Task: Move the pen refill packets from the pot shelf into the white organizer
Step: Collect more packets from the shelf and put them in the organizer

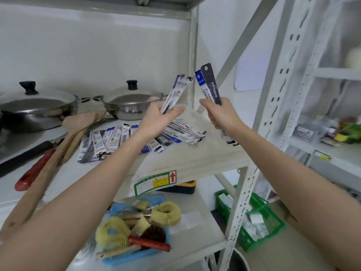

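Both hands are raised above the pot shelf (195,159). My left hand (158,116) holds a few white and blue pen refill packets (178,89) that point up and to the right. My right hand (220,114) grips a small bundle of dark blue and black packets (208,81), upright, with their lower ends sticking out below the fist. Several more refill packets (109,139) lie spread on the shelf below my hands, some fanned at the left, others piled at the right (185,132). The white organizer is not in sight.
Two lidded steel pots (129,102) (37,108) stand at the back of the shelf, with wooden spatulas (76,130) and a red-handled tool (33,173) at the left. A blue tray of brushes (136,231) sits on the shelf below. A green basket (254,218) and a second rack (320,133) are at the right.
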